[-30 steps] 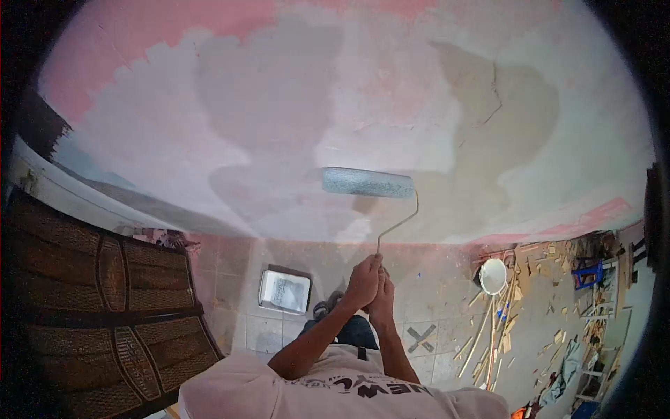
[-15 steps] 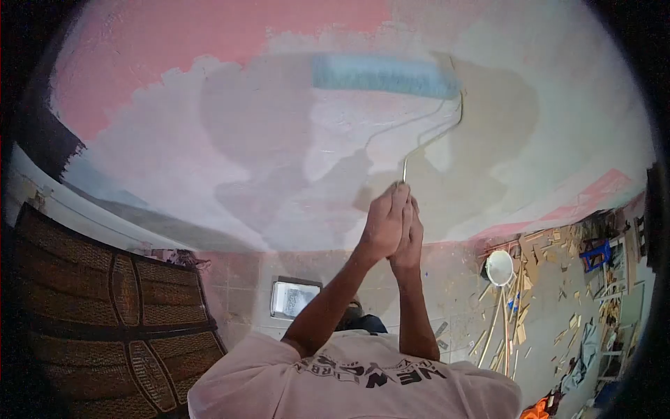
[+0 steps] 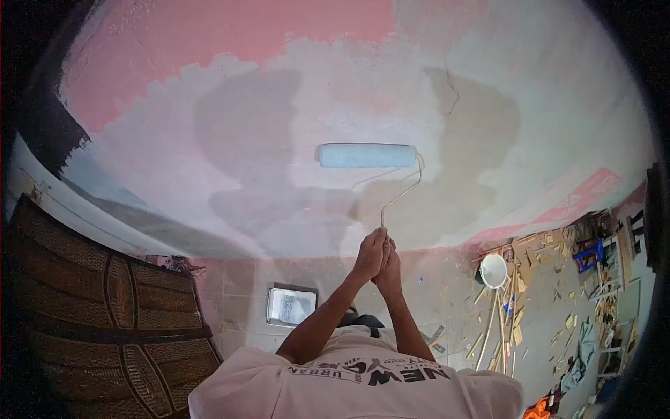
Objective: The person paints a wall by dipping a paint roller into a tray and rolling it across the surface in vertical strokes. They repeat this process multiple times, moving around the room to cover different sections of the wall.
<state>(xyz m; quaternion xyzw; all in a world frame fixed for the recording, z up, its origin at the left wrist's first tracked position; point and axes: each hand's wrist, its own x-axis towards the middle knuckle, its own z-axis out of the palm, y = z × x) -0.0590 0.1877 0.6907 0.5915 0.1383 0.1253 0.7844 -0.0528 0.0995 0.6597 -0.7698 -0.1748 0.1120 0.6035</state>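
Observation:
A paint roller (image 3: 366,156) with a pale blue sleeve lies against the wall (image 3: 335,98), its bent wire frame running down to the handle. Both hands are closed together around that handle, which they mostly hide. My left hand (image 3: 366,257) is on the left side of the grip, and my right hand (image 3: 391,269) presses close beside it on the right. Whitish paint covers much of the wall, with pink areas at the upper left and lower right. Shadows of the arms and head fall across the painted surface.
A paint tray (image 3: 292,306) stands on the floor near my feet. Dark woven panels (image 3: 118,314) are at the left. To the right are a round white-topped stand (image 3: 493,271), long poles, scattered wood scraps (image 3: 544,269) and a blue stool (image 3: 588,256).
The roller has come down the wall and slightly left, away from its higher position. Both hands have lowered with it, still wrapped around the handle.

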